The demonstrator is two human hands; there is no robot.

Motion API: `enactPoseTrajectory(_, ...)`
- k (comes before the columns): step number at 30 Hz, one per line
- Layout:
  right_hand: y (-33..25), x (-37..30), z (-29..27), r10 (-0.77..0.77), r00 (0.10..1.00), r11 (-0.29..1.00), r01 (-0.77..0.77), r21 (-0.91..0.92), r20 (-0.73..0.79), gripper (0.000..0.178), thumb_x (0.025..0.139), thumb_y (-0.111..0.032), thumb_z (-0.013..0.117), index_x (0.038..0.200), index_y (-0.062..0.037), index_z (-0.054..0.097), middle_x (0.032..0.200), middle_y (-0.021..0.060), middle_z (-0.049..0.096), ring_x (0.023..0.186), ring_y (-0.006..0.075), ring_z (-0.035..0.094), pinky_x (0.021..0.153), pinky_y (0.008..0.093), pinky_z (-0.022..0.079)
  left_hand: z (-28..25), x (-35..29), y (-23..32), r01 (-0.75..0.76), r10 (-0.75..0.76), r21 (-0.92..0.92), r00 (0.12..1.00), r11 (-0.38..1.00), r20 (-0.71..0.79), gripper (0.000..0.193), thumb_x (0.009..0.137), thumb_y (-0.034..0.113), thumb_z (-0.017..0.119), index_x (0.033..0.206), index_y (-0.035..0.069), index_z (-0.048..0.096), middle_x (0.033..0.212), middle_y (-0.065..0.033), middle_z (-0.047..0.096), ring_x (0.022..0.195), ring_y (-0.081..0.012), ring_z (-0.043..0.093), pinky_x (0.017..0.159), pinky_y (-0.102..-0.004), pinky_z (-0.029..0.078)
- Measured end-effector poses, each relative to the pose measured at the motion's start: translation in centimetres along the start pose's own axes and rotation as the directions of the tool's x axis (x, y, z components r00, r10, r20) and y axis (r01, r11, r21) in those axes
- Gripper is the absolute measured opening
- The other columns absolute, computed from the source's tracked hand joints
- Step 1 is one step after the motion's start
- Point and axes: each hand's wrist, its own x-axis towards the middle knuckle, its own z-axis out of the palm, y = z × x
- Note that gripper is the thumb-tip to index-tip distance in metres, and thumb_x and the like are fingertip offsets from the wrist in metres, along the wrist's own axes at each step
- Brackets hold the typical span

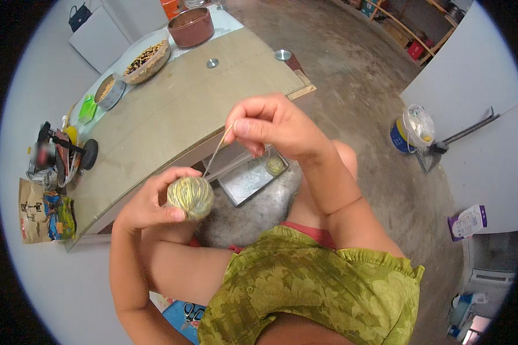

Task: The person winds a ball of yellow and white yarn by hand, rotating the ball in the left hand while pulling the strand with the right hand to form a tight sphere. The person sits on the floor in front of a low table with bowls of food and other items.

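A round ball of yellow-and-grey yarn (pixel 191 198) rests in my left hand (pixel 155 201), whose fingers and thumb curl round its left side. From the top of the ball a strand of yarn (pixel 214 154) runs taut up and to the right. My right hand (pixel 262 126) pinches that strand between thumb and forefinger, above and to the right of the ball. Below my right hand, a shallow box (pixel 244 198) on the floor holds a second yarn ball (pixel 275 166) at its far right corner.
A glass-topped table (pixel 172 109) stands ahead, bearing a brown pot (pixel 191 27), a bowl of beans (pixel 148 60) and a smaller bowl (pixel 109 92). Scissors (pixel 192 315) lie low on the left, by my thigh. A bucket (pixel 413 129) and a dustpan (pixel 429 158) stand on the right.
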Motion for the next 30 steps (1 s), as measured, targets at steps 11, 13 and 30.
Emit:
enactPoseTrajectory(11,1.4,4.3,-2.9,0.042,0.998,0.977,-0.05,-0.205,-0.043,0.024,0.09,-0.028,0.059,0.082,-0.0051,0.062,0.068,-0.0005,0.056,0.053,0.0044,0.043,0.05,0.0207,0.038,-0.4,0.6,0.5,-0.658,0.544,-0.295,0.745,0.693,-0.386,0.094,0.063,0.036,0.082,0.137,0.006,0.032,0.136,-0.0166,0.038,0.123,-0.0299,0.042,0.106,-0.0465,0.032)
enactPoseTrajectory(13,1.3,4.9,-2.5,0.064,0.998,0.951,-0.067,-0.303,-0.017,0.026,0.091,-0.029,0.057,0.083,-0.0045,0.063,0.065,-0.0012,0.054,0.053,0.0044,0.043,0.05,0.0208,0.038,-0.9,1.2,1.6,-0.8,0.611,-0.269,0.588,0.536,-0.531,0.086,0.072,0.031,0.076,0.139,0.005,0.03,0.141,-0.0222,0.032,0.13,-0.0344,0.036,0.112,-0.0494,0.023)
enactPoseTrajectory(30,0.7,1.5,1.3,-0.027,0.967,0.811,0.169,-0.56,0.252,0.018,0.089,-0.017,0.056,0.082,-0.001,0.062,0.064,0.0061,0.06,0.056,0.0132,0.055,0.053,0.0289,0.043,-2.2,7.4,2.7,-0.334,0.646,0.555,0.329,0.762,-0.689,0.059,0.077,-0.001,0.069,0.127,0.005,0.039,0.117,-0.0076,0.052,0.108,-0.018,0.052,0.092,-0.0304,0.043)
